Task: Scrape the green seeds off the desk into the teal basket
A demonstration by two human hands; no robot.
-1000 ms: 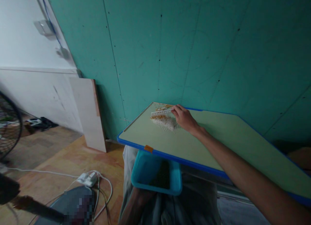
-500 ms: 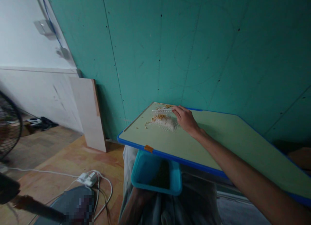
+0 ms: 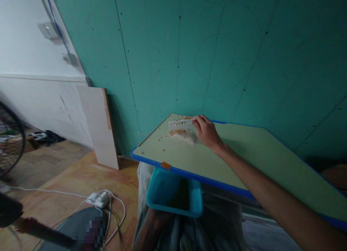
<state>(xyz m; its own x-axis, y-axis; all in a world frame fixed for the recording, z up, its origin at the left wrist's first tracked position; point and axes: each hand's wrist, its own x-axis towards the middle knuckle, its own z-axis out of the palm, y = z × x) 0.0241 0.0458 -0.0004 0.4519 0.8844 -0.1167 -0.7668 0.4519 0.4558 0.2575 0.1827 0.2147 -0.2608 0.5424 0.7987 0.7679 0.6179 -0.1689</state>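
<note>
My right hand [image 3: 207, 132] is closed on one end of a translucent plastic strip [image 3: 173, 125] with a row of round holes, resembling a stencil ruler. It stands tilted on edge behind a pile of white grains [image 3: 187, 138], which look like rice. Yellow kernels [image 3: 177, 132] lie along the back of this pile, with more behind the strip and a few scattered to the left. Under the board's near edge is a blue plastic tub [image 3: 175, 210] with dark green contents. My left hand [image 3: 162, 215] is beneath the tub, its fingers hidden.
The pale board [image 3: 244, 146] with blue edging stands against a green wall [image 3: 189, 63]. An orange tape patch [image 3: 166, 165] marks its near edge. At left are a leaning panel [image 3: 99, 128], a power strip [image 3: 97, 199] with white cables, and a fan [image 3: 11, 139].
The strip has tipped so more of its holed face shows. Some yellow kernels have shifted toward the left and near side. My left hand and the tub look unmoved.
</note>
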